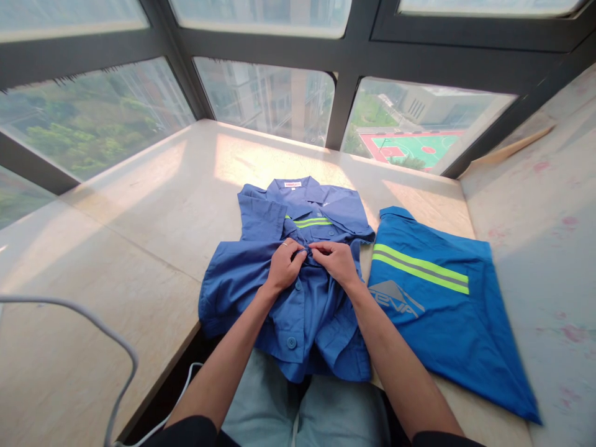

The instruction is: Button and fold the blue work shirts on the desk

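Note:
A blue work shirt (242,279) with a collar and a yellow-green reflective stripe lies face up, its lower part hanging over the ledge's front edge. At the middle of its front placket, my left hand (285,264) pinches the fabric with thumb and forefinger; a ring shows on one finger. My right hand (336,261) pinches the cloth right beside it, the fingertips of both hands nearly touching. The bit between them is too small and covered to make out. Two buttons show lower on the placket, the larger button (292,343) near the hem.
A second, brighter blue garment (433,335) with a reflective stripe and grey print lies folded at the right. The stone ledge (139,230) runs below the windows. A white cable (93,316) crosses at the left. A patterned wall (549,248) bounds the right side.

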`<action>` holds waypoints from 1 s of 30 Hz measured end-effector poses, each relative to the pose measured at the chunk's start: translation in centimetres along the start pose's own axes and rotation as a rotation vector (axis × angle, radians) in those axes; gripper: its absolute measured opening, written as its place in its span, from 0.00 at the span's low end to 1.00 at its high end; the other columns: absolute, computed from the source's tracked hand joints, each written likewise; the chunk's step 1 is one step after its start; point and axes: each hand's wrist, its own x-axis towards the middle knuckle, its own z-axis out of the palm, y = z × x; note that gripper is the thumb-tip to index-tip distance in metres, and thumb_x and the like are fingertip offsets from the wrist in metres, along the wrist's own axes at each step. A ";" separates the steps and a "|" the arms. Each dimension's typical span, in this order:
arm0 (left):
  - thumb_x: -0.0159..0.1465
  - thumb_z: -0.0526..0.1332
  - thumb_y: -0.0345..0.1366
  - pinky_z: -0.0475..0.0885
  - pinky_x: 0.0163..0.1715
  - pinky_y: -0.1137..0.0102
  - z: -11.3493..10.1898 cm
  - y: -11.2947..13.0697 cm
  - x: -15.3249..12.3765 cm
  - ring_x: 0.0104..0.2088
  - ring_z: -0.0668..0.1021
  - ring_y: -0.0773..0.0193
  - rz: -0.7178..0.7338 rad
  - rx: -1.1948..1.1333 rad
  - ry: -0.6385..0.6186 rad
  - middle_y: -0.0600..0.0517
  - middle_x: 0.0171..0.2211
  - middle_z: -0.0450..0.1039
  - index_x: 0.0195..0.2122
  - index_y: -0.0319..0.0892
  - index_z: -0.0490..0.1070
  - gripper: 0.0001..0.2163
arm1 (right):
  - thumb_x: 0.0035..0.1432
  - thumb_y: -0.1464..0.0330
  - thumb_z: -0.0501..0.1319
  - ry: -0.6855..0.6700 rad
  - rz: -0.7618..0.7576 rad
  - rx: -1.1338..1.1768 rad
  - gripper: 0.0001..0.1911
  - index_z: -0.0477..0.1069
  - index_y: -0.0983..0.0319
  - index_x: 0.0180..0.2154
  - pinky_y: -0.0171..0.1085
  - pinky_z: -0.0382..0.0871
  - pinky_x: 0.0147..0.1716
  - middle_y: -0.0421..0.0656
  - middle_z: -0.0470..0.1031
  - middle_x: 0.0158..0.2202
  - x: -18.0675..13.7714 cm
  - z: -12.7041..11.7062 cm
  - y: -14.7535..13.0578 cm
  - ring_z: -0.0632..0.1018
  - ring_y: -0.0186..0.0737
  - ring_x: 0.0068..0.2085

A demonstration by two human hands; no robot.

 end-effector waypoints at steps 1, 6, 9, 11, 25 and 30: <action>0.65 0.56 0.34 0.68 0.40 0.67 0.0 0.0 0.0 0.36 0.73 0.62 -0.002 0.001 0.000 0.51 0.32 0.70 0.32 0.42 0.71 0.07 | 0.51 0.66 0.63 -0.004 0.018 0.016 0.10 0.82 0.60 0.35 0.39 0.78 0.38 0.42 0.83 0.33 0.0 0.0 0.0 0.83 0.45 0.34; 0.65 0.56 0.34 0.69 0.39 0.67 0.0 0.1 0.0 0.36 0.73 0.62 -0.015 0.006 -0.006 0.51 0.32 0.70 0.31 0.42 0.71 0.07 | 0.48 0.65 0.64 -0.027 0.103 0.095 0.12 0.81 0.63 0.34 0.37 0.77 0.33 0.44 0.83 0.30 0.2 -0.3 0.1 0.82 0.43 0.31; 0.65 0.56 0.33 0.69 0.39 0.67 0.1 0.1 0.0 0.36 0.73 0.62 0.004 0.005 0.016 0.51 0.32 0.69 0.31 0.42 0.71 0.07 | 0.47 0.63 0.66 -0.039 0.149 0.165 0.13 0.80 0.64 0.34 0.36 0.76 0.30 0.45 0.82 0.28 0.3 -0.5 0.2 0.81 0.42 0.29; 0.65 0.56 0.33 0.69 0.40 0.67 0.2 0.2 0.0 0.36 0.74 0.63 0.008 0.012 0.045 0.51 0.32 0.70 0.32 0.41 0.72 0.07 | 0.46 0.62 0.67 -0.042 0.179 0.219 0.14 0.80 0.64 0.34 0.36 0.76 0.29 0.44 0.81 0.27 0.3 -0.7 0.3 0.81 0.41 0.28; 0.66 0.59 0.38 0.74 0.44 0.64 0.8 0.6 -1.0 0.39 0.78 0.60 0.175 0.272 0.190 0.45 0.41 0.77 0.44 0.44 0.78 0.10 | 0.47 0.55 0.69 -0.023 0.161 0.267 0.19 0.80 0.63 0.35 0.37 0.77 0.30 0.45 0.82 0.31 0.2 -0.6 0.4 0.81 0.42 0.29; 0.68 0.57 0.39 0.74 0.46 0.62 1.0 0.4 -0.9 0.42 0.79 0.57 0.165 0.321 0.170 0.45 0.41 0.79 0.46 0.44 0.78 0.12 | 0.48 0.55 0.69 -0.003 0.127 0.247 0.18 0.79 0.63 0.35 0.37 0.77 0.30 0.44 0.81 0.29 0.2 -0.4 0.7 0.80 0.41 0.28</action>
